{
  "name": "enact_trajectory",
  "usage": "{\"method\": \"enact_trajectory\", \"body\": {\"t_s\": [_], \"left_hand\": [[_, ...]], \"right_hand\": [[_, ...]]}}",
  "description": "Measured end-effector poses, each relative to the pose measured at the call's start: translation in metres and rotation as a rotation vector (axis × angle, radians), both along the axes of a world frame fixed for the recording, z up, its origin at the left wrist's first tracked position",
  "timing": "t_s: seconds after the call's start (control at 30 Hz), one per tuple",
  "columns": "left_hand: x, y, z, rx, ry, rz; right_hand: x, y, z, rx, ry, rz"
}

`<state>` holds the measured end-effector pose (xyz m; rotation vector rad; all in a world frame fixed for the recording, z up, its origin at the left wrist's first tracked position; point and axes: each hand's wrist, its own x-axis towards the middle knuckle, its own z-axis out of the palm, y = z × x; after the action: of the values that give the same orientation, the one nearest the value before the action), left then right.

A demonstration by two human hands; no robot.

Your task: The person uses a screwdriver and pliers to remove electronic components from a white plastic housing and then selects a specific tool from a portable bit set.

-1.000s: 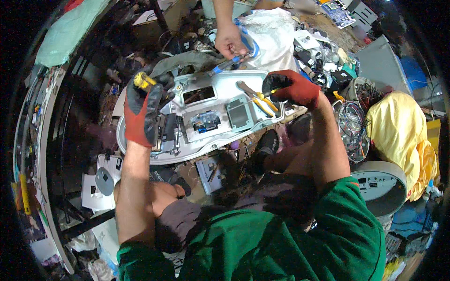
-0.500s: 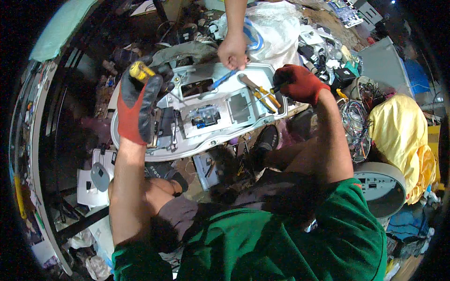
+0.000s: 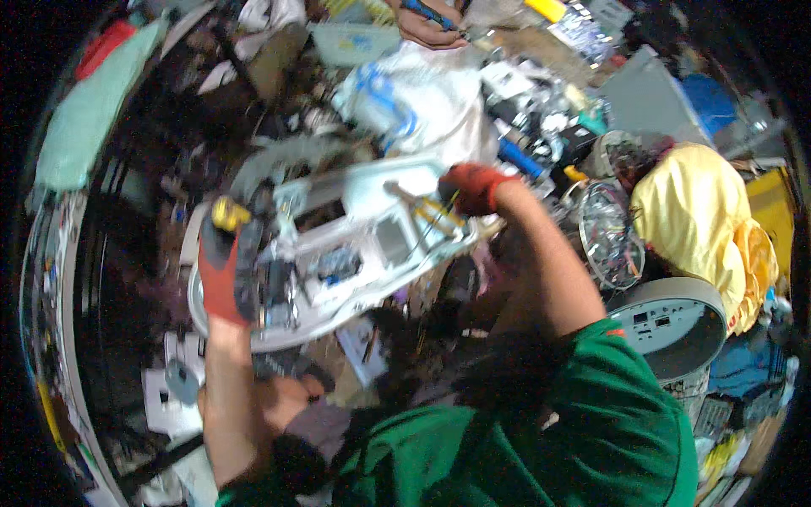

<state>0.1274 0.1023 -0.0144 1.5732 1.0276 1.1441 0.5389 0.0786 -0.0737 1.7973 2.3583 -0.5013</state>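
My left hand (image 3: 228,275), in a red and black glove, is closed around a yellow-handled screwdriver (image 3: 230,215) above the left end of a pale grey plastic housing (image 3: 296,336). Its shaft is lost in blur. My right hand (image 3: 478,189), in a red glove, is closed at the housing's right end; what its fingers hold is hidden. Beside it, inside the housing, lie yellow-handled pliers (image 3: 432,216). A small electronic assembly (image 3: 336,264) sits in the middle of the housing.
Another person's hand (image 3: 427,32) holds a blue tool (image 3: 429,13) at the far edge. Beyond the housing lies a white sack (image 3: 431,97). At right are a wire basket (image 3: 610,232), a yellow cloth (image 3: 688,207) and a round grey casing (image 3: 676,325).
The view has shifted, and the housing appears lower and further left. The other person's hand has drawn back from above the housing with the blue tool. My hands remain near the housing's two ends.
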Motion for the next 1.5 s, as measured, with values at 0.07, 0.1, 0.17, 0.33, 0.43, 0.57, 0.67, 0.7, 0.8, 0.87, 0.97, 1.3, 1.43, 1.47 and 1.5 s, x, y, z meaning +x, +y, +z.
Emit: {"method": "enact_trajectory", "body": {"t_s": [0.07, 0.1, 0.17, 0.33, 0.43, 0.57, 0.67, 0.7, 0.8, 0.87, 0.97, 1.3, 1.43, 1.47, 1.5], "left_hand": [[-0.007, -0.002, 0.003, -0.019, -0.036, -0.018], [-0.010, -0.006, 0.008, -0.040, -0.118, -0.051], [0.006, -0.011, 0.004, -0.083, -0.229, -0.054], [0.013, -0.008, -0.004, -0.141, -0.272, -0.075], [-0.005, -0.001, -0.007, -0.097, -0.167, -0.071], [0.003, 0.013, -0.033, -0.148, -0.113, -0.021], [-0.007, 0.016, -0.035, -0.107, -0.089, -0.091], [-0.005, 0.008, -0.028, -0.175, -0.112, -0.088], [-0.002, -0.002, -0.011, -0.130, -0.043, -0.129], [0.007, -0.004, -0.008, -0.157, 0.016, -0.155], [0.007, 0.003, -0.006, -0.080, 0.181, -0.204], [0.001, 0.009, -0.014, 0.132, 0.456, -0.138], [-0.017, 0.013, -0.016, 0.082, 0.418, -0.261], [-0.025, 0.018, -0.018, 0.041, 0.535, -0.305], [-0.032, 0.022, -0.019, -0.001, 0.653, -0.350]], "right_hand": [[-0.004, 0.006, 0.007, 0.022, -0.066, -0.013], [-0.012, 0.009, 0.022, -0.049, -0.084, -0.060], [0.000, -0.005, 0.031, 0.022, 0.024, -0.235], [0.003, -0.005, 0.027, -0.071, -0.040, -0.395], [-0.012, 0.007, 0.009, -0.096, -0.049, -0.317], [-0.012, 0.000, -0.024, -0.034, -0.075, -0.234], [-0.030, -0.002, -0.012, 0.034, -0.092, -0.291], [-0.044, -0.010, 0.002, 0.141, 0.029, -0.293], [-0.085, -0.017, 0.027, 0.325, 0.878, -0.177], [-0.123, -0.022, 0.044, 0.345, 1.041, -0.072], [-0.176, -0.021, 0.067, 0.483, 0.838, 0.149], [-0.204, -0.003, 0.042, 0.389, 1.020, 0.075], [-0.205, -0.006, 0.053, 0.303, 1.090, 0.083], [-0.208, -0.005, 0.054, 0.363, 1.164, 0.101], [-0.210, -0.005, 0.056, 0.353, 1.170, 0.088]]}}
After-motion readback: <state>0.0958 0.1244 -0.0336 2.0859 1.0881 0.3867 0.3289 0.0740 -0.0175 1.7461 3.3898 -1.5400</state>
